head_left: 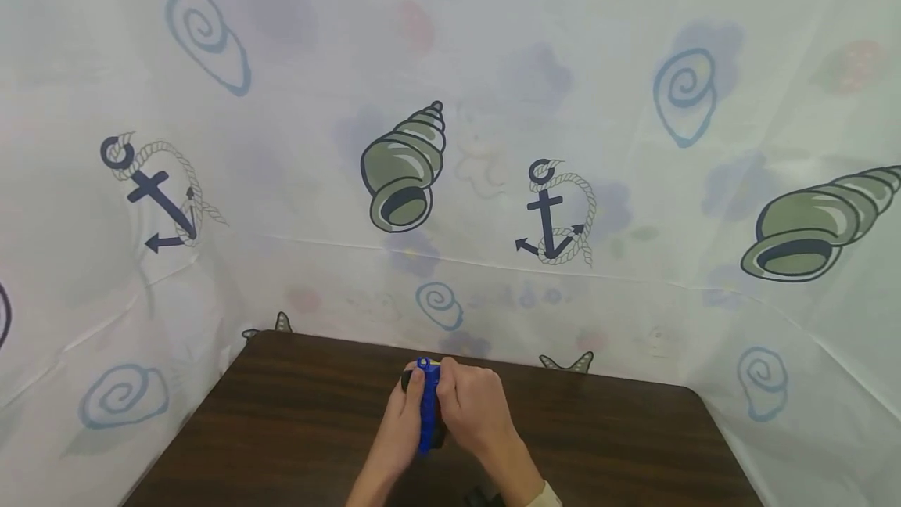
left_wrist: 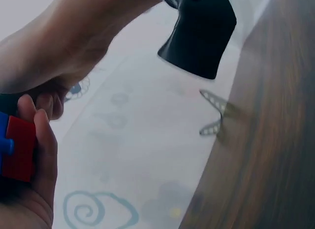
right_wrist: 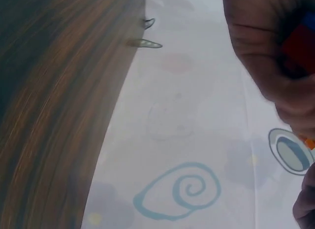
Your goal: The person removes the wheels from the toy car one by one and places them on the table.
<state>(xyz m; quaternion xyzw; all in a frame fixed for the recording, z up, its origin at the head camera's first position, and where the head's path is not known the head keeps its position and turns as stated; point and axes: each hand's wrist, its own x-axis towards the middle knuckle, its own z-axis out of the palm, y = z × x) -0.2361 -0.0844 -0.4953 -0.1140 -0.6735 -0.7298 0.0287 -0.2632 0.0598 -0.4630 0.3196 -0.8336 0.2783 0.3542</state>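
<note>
A blue block stack (head_left: 426, 411) is gripped from both sides by the left hand (head_left: 403, 422) and right hand (head_left: 473, 407), seemingly steadied above the table (head_left: 281, 429).

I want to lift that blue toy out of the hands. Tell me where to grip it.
Grip the blue toy at its top end with the small loop, coming from above and the far side. It stands roughly upright; the left hand and right hand cover both flanks.
</note>
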